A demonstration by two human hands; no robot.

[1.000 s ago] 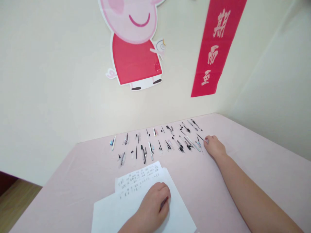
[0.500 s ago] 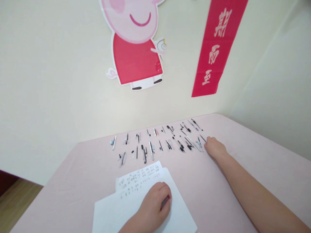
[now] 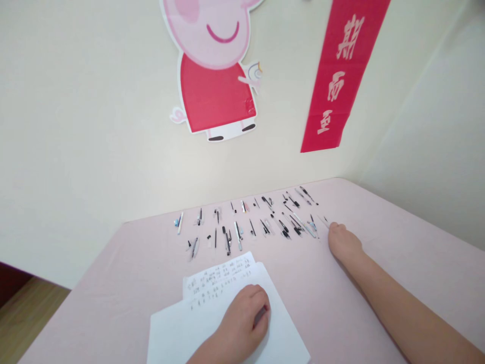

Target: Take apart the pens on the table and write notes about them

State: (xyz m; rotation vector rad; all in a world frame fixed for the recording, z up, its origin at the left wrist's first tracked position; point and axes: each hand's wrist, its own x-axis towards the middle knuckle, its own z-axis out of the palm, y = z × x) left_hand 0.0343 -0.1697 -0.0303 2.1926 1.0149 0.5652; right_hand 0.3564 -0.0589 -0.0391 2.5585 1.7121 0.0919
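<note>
My left hand (image 3: 244, 321) rests on a white sheet of paper (image 3: 178, 338), its fingers curled. A shadowed gap shows between thumb and fingers, and I cannot make out what is in it. At the right end of the near row of pens, my right hand (image 3: 344, 242) lies low over the table, fingers closed. A thin pale pen part (image 3: 323, 221) reaches from its fingertips towards the upper left. Just left of it lie a small blue and dark pen part (image 3: 312, 222) and a long light-blue pen (image 3: 304, 225). Handwriting covers a second sheet (image 3: 223, 274) partly under the first.
Taken-apart pens with black caps and refills (image 3: 226, 240) lie in two rows across the pink table (image 3: 94, 293). Behind them rises a pale wall (image 3: 113, 141) bearing a pig cutout (image 3: 215, 96) and a red banner (image 3: 341, 91). Wooden floor (image 3: 22, 313) shows at lower left.
My right hand has shifted slightly right, and a pale pen part now shows at its fingertips where a dark, thin piece showed before. The left hand stays on the paper.
</note>
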